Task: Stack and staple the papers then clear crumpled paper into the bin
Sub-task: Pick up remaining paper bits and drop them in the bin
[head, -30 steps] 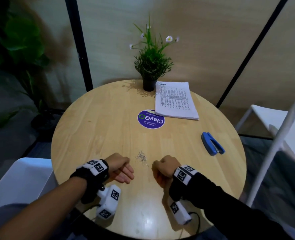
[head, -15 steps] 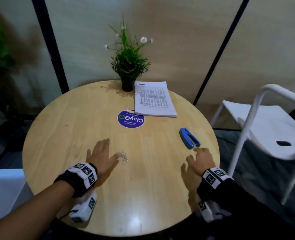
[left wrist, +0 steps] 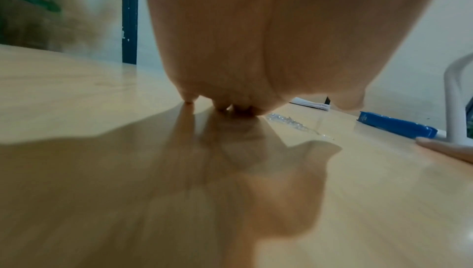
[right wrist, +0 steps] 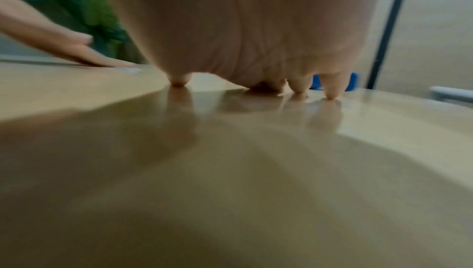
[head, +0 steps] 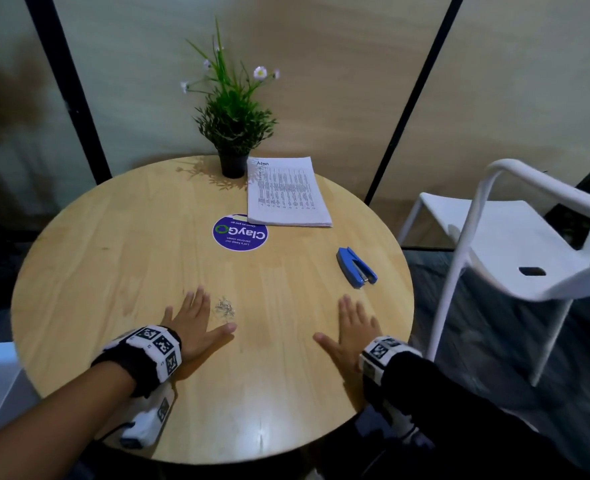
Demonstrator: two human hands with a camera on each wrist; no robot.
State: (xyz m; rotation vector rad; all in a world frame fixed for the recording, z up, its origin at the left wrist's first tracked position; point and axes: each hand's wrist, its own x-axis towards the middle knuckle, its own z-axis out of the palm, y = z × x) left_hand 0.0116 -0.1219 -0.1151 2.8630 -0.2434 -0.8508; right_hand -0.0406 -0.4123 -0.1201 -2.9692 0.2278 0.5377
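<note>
Both hands flat and empty on the counter point(head: 113, 237): left hand point(head: 193, 320) touching loose staples point(head: 225, 308), right hand point(head: 354, 329) near the blue stapler point(head: 356, 266). Stacked papers point(head: 286, 194) beyond the stapler, beside the potted plant point(head: 233, 133). No crumpled paper or bin visible. Best to square the sheets before stapling.

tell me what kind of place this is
Probably an office pantry or break area: a round wooden table with a "ClayGo" clean-as-you-go sticker, a potted plant, and a white chair beside it.

Head view above table point(head: 120, 237); wrist views skimming its surface
</note>
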